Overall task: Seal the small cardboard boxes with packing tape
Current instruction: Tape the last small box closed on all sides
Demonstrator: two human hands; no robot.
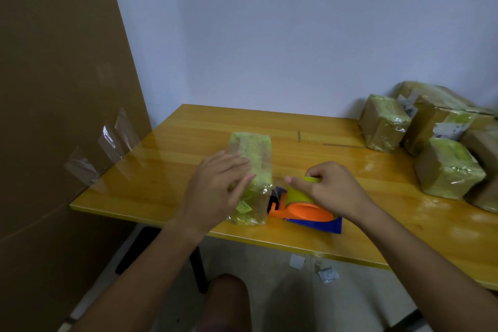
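The tape-wrapped cardboard box (250,175) lies lengthwise near the front edge of the yellow table (172,170), and the left hand (215,186) presses flat on its left side with fingers straight and close together. Just right of it sits the orange-and-blue tape dispenser (304,210), almost touching the box, where the right hand (331,188) curls its fingers over the tape roll (297,195), seemingly pinching it. Far right, wrapped boxes (442,140) are piled together; a big cardboard sheet (59,89) stands left.
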